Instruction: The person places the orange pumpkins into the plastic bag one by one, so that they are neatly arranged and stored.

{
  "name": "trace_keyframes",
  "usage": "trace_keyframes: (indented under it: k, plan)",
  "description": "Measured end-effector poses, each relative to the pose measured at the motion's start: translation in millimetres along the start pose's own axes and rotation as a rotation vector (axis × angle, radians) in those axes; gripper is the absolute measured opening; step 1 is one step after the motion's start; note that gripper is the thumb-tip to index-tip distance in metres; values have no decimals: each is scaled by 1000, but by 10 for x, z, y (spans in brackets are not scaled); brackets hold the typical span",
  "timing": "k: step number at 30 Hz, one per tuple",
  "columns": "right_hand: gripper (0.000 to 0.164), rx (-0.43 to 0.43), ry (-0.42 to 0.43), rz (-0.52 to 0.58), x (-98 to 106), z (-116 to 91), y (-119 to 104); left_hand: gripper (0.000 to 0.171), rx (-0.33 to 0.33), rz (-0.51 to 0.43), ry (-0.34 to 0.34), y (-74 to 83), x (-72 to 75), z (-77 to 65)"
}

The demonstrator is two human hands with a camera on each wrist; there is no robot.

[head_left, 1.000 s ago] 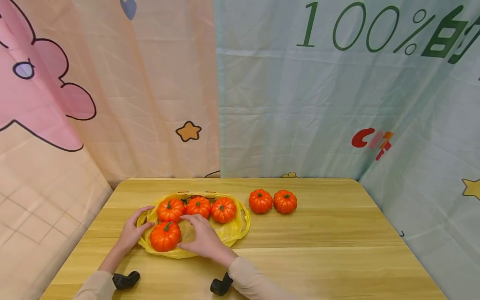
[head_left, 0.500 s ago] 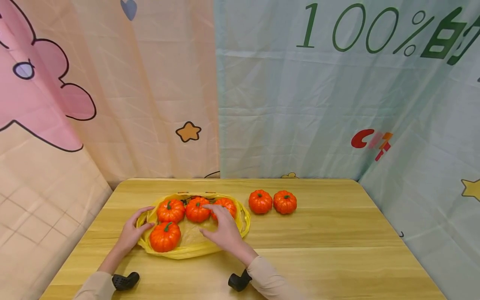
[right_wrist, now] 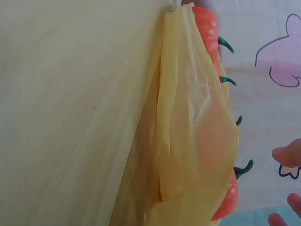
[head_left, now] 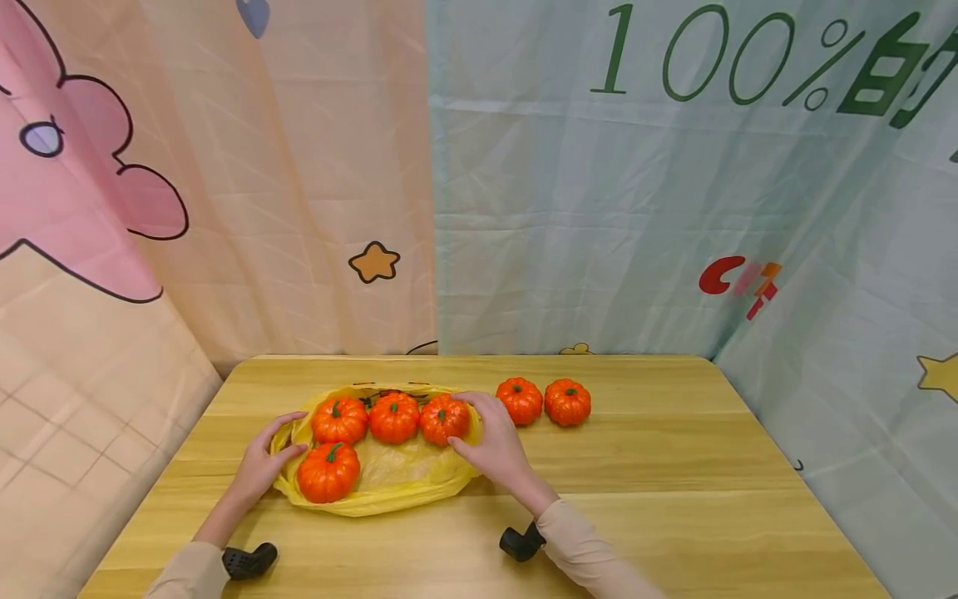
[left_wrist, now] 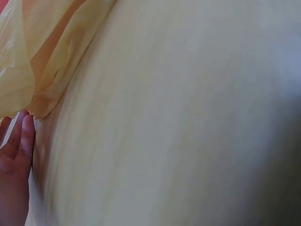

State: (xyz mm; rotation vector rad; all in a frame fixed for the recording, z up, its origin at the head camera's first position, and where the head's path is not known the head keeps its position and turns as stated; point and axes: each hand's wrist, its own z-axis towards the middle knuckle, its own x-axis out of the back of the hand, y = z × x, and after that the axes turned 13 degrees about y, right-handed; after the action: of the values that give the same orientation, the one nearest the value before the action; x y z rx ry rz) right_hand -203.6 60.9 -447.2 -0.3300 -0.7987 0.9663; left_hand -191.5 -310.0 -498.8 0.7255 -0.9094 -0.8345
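Left hand [head_left: 262, 457] and right hand [head_left: 494, 441] reach forward, fingers parted, the left touching the crinkled yellow plastic bag [head_left: 397, 472] at nine o'clock, the right at its three-o'clock rim, contact unclear. Inside, one glossy ribbed pumpkin [head_left: 329, 474] sits toward eight, three pumpkins [head_left: 394, 419] toward twelve; two loose pumpkins [head_left: 567, 403] stand on the tabletop [head_left: 688, 449] toward two.

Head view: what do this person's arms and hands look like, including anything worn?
The left sleeve and right sleeve are plain pale beige, ending short of the hands. A bent left black attachment, dotted with small marks, and right black attachment jut out nearby. No gloves show on left hand or right hand.
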Motion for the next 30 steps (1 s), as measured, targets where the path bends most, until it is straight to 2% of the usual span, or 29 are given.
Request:
trace_keyframes:
  k: [9, 18, 23, 30]
  plan:
    - [55, -28, 84, -22, 275, -5, 302, 45, 9, 27, -8, -1, 0, 10]
    - [56, -24, 171, -84, 518, -3, 504, 45, 13, 22, -4, 6, -2, 4]
    - [56, -61, 213, -103, 645, -24, 623, 44, 7, 16, -7, 23, -3, 5]
    - [51, -159, 303, -99, 774, -43, 838, 45, 28, 32, -13, 32, 3, 12]
